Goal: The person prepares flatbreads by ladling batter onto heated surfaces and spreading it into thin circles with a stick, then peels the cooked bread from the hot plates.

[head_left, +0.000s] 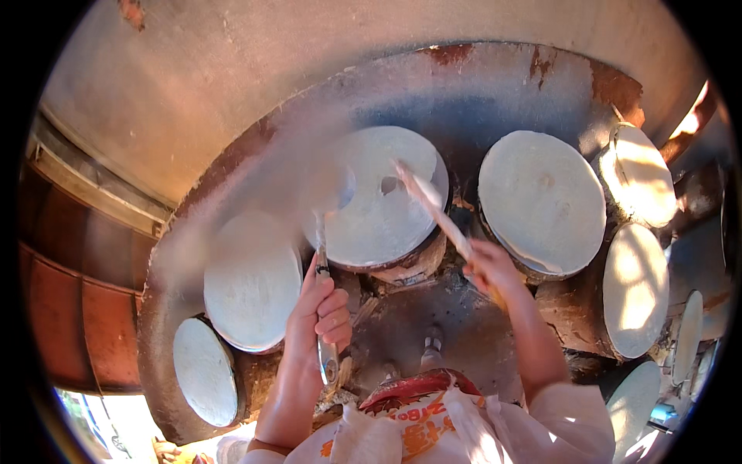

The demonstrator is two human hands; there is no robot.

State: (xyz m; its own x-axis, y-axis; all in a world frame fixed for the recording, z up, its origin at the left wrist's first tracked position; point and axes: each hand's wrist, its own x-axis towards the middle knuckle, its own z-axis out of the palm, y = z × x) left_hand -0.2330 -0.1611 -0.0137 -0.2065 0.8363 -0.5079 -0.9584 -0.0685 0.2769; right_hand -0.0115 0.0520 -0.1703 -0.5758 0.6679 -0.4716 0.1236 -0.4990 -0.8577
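Note:
My left hand (318,313) is wrapped round the metal handle of a ladle (321,240). Its bowl, blurred by steam, is over the left part of the middle round griddle (363,232), which carries a pale, batter-like layer. My right hand (493,267) grips a wooden stick-like tool (440,216) with a whitish, coated front part. The tool slants up and left, its tip over that same griddle. A small dark spot (389,185) shows in the white layer beside the tip. Whether the tip touches the layer I cannot tell.
More white-topped round griddles stand in an arc: one right (541,201), one left (253,286), one far left (205,371), several at far right (636,290). A curved, rusty metal wall (479,85) rises behind them. Steam veils the left side. My feet show on the dark floor (456,332).

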